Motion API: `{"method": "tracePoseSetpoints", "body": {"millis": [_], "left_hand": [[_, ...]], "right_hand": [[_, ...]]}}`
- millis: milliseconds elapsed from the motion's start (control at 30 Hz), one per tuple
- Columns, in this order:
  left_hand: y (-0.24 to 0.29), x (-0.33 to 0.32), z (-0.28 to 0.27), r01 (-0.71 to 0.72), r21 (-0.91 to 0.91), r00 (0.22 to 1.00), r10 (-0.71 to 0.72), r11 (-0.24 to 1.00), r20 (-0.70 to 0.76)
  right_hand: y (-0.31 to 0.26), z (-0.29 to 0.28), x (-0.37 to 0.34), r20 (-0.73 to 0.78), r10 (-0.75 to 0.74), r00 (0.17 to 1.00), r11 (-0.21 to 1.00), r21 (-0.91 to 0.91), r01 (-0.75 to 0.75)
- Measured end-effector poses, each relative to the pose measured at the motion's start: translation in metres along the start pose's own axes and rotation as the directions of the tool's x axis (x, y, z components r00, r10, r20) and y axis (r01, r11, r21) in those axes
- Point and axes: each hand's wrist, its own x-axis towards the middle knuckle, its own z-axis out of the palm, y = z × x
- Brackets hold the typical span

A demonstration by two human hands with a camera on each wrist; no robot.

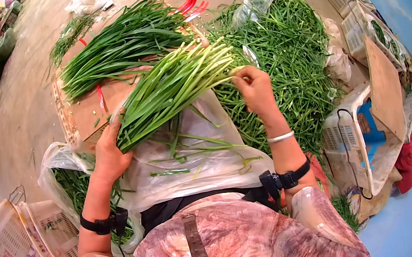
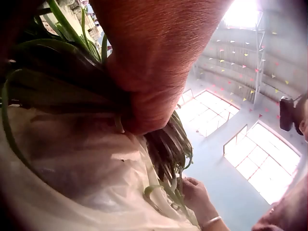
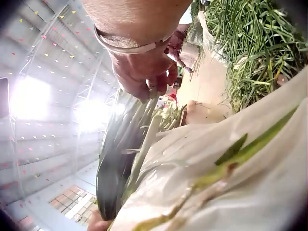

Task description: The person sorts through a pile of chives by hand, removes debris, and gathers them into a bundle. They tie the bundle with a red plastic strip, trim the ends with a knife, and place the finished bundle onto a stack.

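Note:
A loose bunch of garlic chives [image 1: 170, 82] lies slantwise over the lap, pale stem ends to the right. My left hand [image 1: 110, 145] grips its dark leafy end, thumb along the top. At the pale ends, my right hand [image 1: 255, 89] pinches some stems between thumb and curled fingers; in the right wrist view this hand [image 3: 144, 72] is right at the stems. Beneath the bunch, a whitish plastic sheet [image 1: 198, 176] covers the lap, with a few stray leaves on it. Beyond lies a pile of sorted chives [image 1: 120, 47] on a cardboard-topped stand [image 1: 83, 114].
A large heap of loose chives [image 1: 282, 60] spreads at the right. Red ties [image 1: 189, 4] lie by the sorted pile. A white crate [image 1: 354, 141] stands at the right, more crates [image 1: 33, 241] at the left. A plastic bag [image 1: 60, 159] with greens sits by the left arm.

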Motion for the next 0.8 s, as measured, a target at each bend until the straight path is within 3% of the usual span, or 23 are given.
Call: {"method": "tracePoseSetpoints", "body": {"millis": [33, 100, 167, 233, 267, 300, 333, 367, 400, 433, 467, 500, 533, 567, 633, 700, 800], "left_hand": [[-0.001, 0.001, 0.001, -0.003, -0.002, 1.0, 0.003, 1.0, 0.0], [-0.002, 0.002, 0.001, -0.041, 0.0, 0.999, 0.041, 0.999, 0.0], [0.004, 0.003, -0.001, -0.044, 0.06, 0.999, 0.045, 0.997, -0.006], [0.008, 0.001, 0.0, -0.033, 0.119, 0.999, 0.036, 0.992, -0.021], [0.009, -0.003, 0.002, -0.022, 0.192, 0.999, 0.029, 0.981, -0.037], [0.009, -0.006, 0.004, -0.013, 0.263, 0.998, 0.027, 0.965, -0.048], [0.007, -0.006, 0.007, -0.012, 0.261, 0.998, 0.03, 0.965, -0.062], [0.002, -0.009, 0.011, -0.065, 0.392, 0.99, 0.108, 0.918, -0.088], [0.0, -0.014, 0.013, -0.114, 0.514, 0.979, 0.183, 0.85, -0.086], [0.001, -0.013, 0.015, -0.102, 0.512, 0.979, 0.177, 0.853, -0.1], [0.002, -0.014, 0.015, -0.144, 0.571, 0.962, 0.249, 0.808, -0.11], [0.003, -0.017, 0.014, -0.194, 0.628, 0.941, 0.325, 0.753, -0.098], [0.006, -0.016, 0.014, -0.209, 0.641, 0.934, 0.344, 0.739, -0.092], [0.007, -0.015, 0.013, -0.213, 0.644, 0.933, 0.349, 0.735, -0.091], [0.007, -0.014, 0.013, -0.248, 0.66, 0.909, 0.406, 0.709, -0.093], [0.007, -0.017, 0.012, -0.213, 0.624, 0.926, 0.36, 0.752, -0.118], [-0.008, -0.022, 0.014, -0.12, 0.553, 0.942, 0.27, 0.825, -0.199]], "right_hand": [[0.003, -0.012, -0.001, -0.023, 0.061, 0.998, 0.998, -0.02, -0.061], [0.012, -0.035, 0.0, -0.105, 0.144, 0.984, 0.967, 0.228, -0.118], [0.012, -0.067, -0.001, -0.087, 0.287, 0.954, 0.872, 0.437, -0.222], [0.022, -0.104, -0.004, -0.005, 0.305, 0.952, 0.696, 0.683, -0.22], [0.058, -0.124, -0.004, 0.205, 0.136, 0.969, 0.43, 0.869, -0.244], [0.053, -0.121, -0.005, 0.211, 0.137, 0.968, 0.432, 0.867, -0.25], [0.049, -0.118, 0.001, 0.306, 0.303, 0.903, 0.901, 0.218, -0.376], [0.045, -0.112, 0.006, 0.233, 0.48, 0.846, 0.771, -0.571, -0.28], [0.038, -0.105, 0.003, 0.037, 0.562, 0.827, 0.128, -0.991, -0.042], [0.02, -0.101, 0.01, 0.045, 0.554, 0.832, 0.125, -0.992, -0.03], [-0.008, -0.096, 0.012, 0.104, 0.293, 0.95, 0.409, -0.912, -0.026], [-0.03, -0.087, 0.006, 0.068, 0.02, 0.997, 0.653, -0.756, 0.038], [-0.046, -0.071, 0.006, 0.106, -0.204, 0.973, 0.757, -0.613, 0.226], [-0.059, -0.052, 0.008, 0.096, -0.429, 0.898, 0.787, -0.448, 0.424], [-0.062, -0.015, 0.003, 0.247, -0.579, 0.777, 0.7, -0.338, 0.629], [-0.04, 0.0, -0.018, 0.522, -0.419, 0.743, 0.609, -0.444, 0.657], [-0.066, -0.013, -0.064, 0.485, -0.478, 0.733, 0.671, -0.337, 0.66]]}}
